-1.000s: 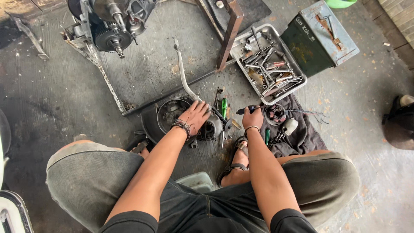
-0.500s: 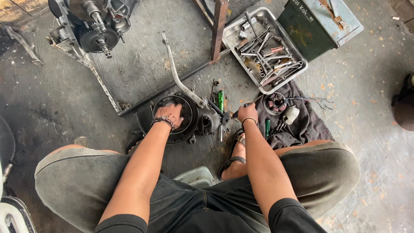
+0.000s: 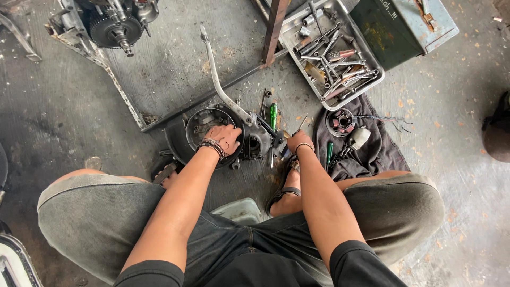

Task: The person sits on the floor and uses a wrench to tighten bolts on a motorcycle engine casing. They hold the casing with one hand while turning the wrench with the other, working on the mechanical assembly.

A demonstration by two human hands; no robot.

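We sat low over the concrete floor (image 3: 74, 122), knees wide in grey shorts (image 3: 101, 223). Up top lay the big grey metal plate (image 3: 175, 69), with an engine block (image 3: 114, 24) and its toothed gear at the far left corner. To the right stood a green metal box (image 3: 404, 26), and beside it a steel tray (image 3: 329, 50) crammed with sockets, wrenches and bits. Below the tray a dark rag (image 3: 372, 149) carried a round wound coil part (image 3: 341, 121) and a pale cap (image 3: 360, 137).

Between our knees, on the floor at the plate's edge, sat the black engine cover (image 3: 199, 127), round and hollow, with a long bent lever (image 3: 218, 79) rising from it. Our left hand (image 3: 223, 139) lay on that cover, fingers curled down onto its rim. Our right hand (image 3: 299, 142) was just beside the cover's right end, fingers closed round a thin tool (image 3: 300, 124); what kind, we could not tell. A green-handled screwdriver (image 3: 273, 114) lay near it, and a second green handle (image 3: 329, 151) rested at the rag's edge.
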